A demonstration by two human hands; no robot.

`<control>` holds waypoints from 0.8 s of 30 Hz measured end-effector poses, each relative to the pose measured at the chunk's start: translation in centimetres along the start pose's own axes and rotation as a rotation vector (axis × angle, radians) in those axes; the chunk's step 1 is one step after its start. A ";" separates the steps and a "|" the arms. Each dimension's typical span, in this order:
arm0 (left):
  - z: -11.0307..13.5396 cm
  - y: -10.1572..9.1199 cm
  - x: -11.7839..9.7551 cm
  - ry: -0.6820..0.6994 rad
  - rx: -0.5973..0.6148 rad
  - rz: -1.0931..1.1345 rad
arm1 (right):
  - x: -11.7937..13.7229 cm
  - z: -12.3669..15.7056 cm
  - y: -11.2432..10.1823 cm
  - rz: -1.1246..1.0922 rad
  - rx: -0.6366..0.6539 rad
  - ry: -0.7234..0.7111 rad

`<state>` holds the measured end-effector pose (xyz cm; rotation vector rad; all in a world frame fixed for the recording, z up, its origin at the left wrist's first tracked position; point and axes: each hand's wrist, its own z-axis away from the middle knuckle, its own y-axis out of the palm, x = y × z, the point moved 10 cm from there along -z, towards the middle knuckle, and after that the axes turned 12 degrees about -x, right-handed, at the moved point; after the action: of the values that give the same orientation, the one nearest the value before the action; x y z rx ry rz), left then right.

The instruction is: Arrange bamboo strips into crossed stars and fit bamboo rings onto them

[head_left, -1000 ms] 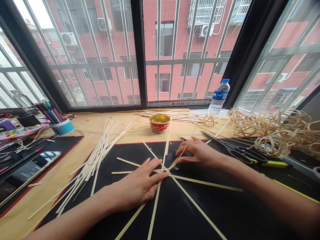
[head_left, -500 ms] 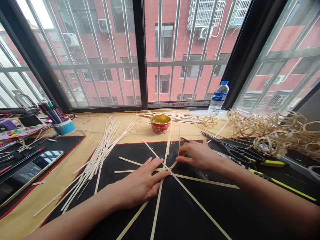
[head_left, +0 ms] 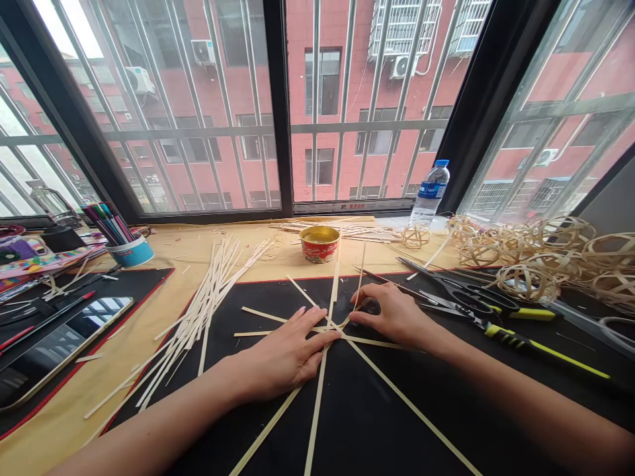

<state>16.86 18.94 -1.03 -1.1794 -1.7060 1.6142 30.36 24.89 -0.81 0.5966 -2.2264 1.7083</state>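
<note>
Several thin pale bamboo strips (head_left: 404,395) cross on a black mat (head_left: 381,436), fanning out like spokes. My left hand (head_left: 297,350) lies over the crossing with fingers stretched out, its fingertips pressing on the strips. Just right of the crossing, my right hand (head_left: 389,311) pinches a narrow bamboo strip (head_left: 362,268) between thumb and fingers. One end of that strip rises away from me beyond the fingers; its lower part bends toward the crossing. The fingertips partly hide where it meets the others.
Loose strips (head_left: 211,291) are piled left. A red-and-gold tin (head_left: 320,250) stands behind the mat, a water bottle (head_left: 429,195) near the window. Scissors (head_left: 461,294), yellow-handled pliers (head_left: 540,350) and woven balls (head_left: 533,284) lie right. A phone (head_left: 69,350) and pen cup (head_left: 131,251) are left.
The pinched strip's end shows more plainly and leans further right. My right hand has shifted slightly, still beside the crossing. My left hand stays on the strips; the view has moved a little.
</note>
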 end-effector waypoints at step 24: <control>0.2 0.1 0.1 -0.001 -0.035 -0.003 | 2.7 2.2 -2.4 0.387 -0.124 0.050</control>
<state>16.66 18.92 -1.20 -1.1920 -1.7424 1.5889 29.23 21.88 1.84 0.0944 -2.5112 1.7077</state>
